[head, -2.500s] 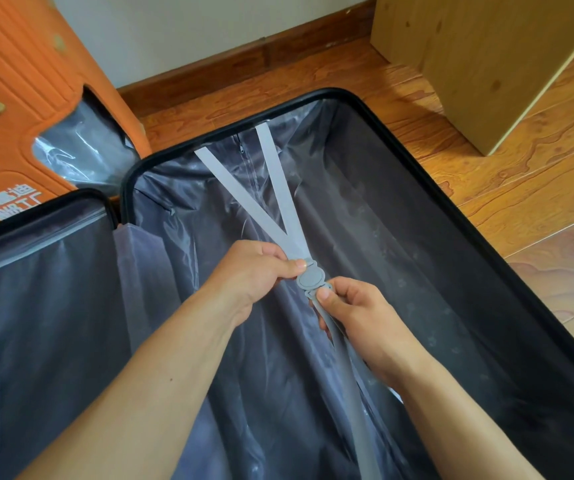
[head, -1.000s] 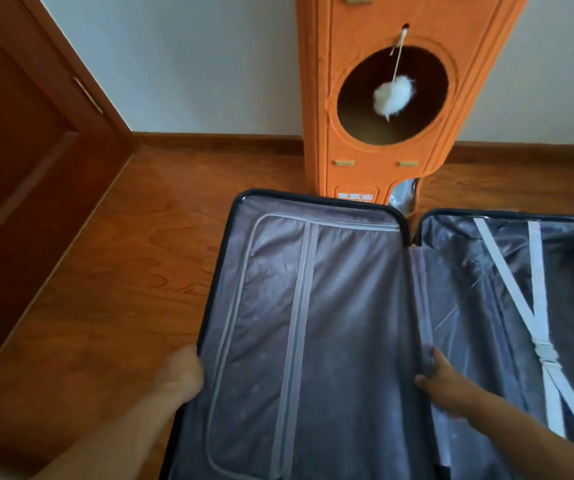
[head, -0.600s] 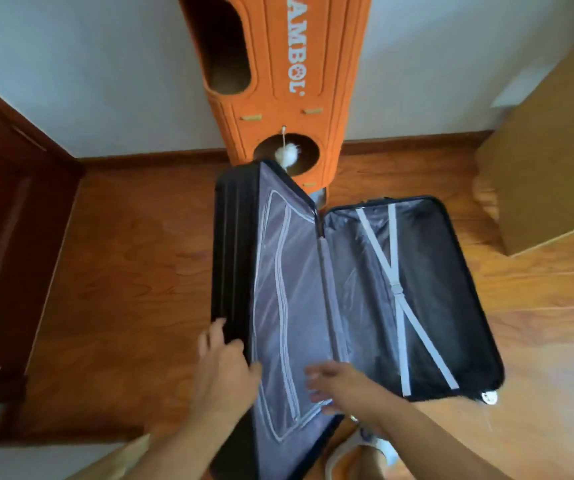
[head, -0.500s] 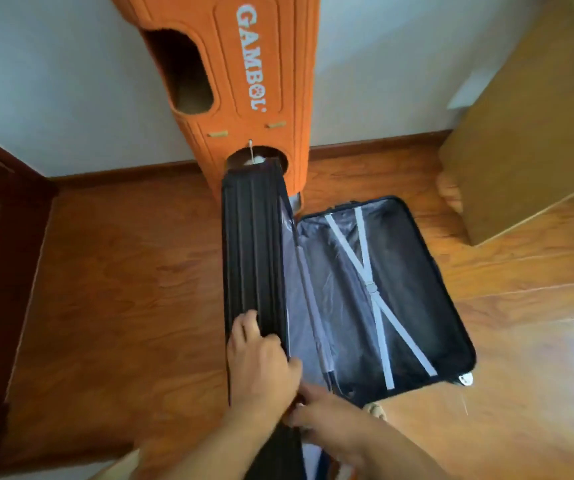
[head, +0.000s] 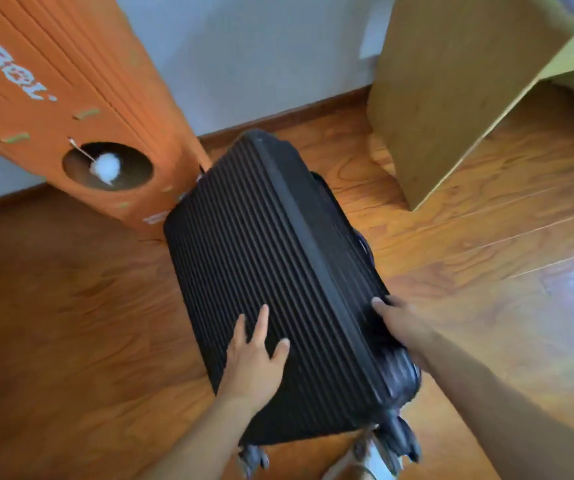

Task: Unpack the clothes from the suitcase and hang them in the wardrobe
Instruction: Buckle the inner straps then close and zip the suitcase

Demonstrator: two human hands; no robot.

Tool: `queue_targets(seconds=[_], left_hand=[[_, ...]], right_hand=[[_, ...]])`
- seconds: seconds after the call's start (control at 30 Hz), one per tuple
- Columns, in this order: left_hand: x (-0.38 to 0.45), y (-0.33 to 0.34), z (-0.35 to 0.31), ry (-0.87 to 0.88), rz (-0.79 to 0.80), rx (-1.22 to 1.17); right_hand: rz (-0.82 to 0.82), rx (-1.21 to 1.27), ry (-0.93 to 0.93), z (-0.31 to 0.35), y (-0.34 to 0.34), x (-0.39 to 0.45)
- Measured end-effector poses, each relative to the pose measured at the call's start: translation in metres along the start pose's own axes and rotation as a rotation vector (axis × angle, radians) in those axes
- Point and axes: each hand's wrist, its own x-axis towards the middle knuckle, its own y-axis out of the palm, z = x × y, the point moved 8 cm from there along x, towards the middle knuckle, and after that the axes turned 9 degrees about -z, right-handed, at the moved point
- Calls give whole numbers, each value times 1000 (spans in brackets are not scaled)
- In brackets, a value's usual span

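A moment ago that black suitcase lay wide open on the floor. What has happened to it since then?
The lid half was swung over and the suitcase is now shut, ribbed shell up. The left hand went from gripping the lid's edge to lying flat on the shell; the right hand now holds the suitcase's right side. The orange cat tower and wooden cabinet stayed put.

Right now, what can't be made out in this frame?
Head view:
- Suitcase interior: hidden by the folded-over shell.
- Right hand fingertips: hidden round the suitcase's side edge; the grip is unclear.
- Wheels: motion-blurred.
- Orange cat tower: top and lettering cut off by the frame edge.
- Left hand lies flat, fully visible.
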Motion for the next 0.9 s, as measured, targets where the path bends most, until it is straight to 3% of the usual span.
queue_targets(seconds=[0.1,0.2,0.33,0.47,0.57,0.67,0.8,0.9], left_hand=[[27,73,-42,21,208,58],[53,122,-70,25,251,21],[69,159,-69,43,307,178],[62,147,-32,-19,280,348],[55,119,-9,-6,298,410],[57,85,23,-25,325,479],[63,52,62,41,347,570],[62,45,77,169,394,564]], right_hand=[[24,91,72,-26,-40,79],[72,61,97,-15,-65,102],[168,119,46,-24,-64,111],[68,50,-32,-60,-56,74],[-71,-177,18,-102,-57,44],[-75,-343,35,-127,-34,13],[-29,-276,226,-174,13,-35],[-173,-258,343,-199,30,-73]])
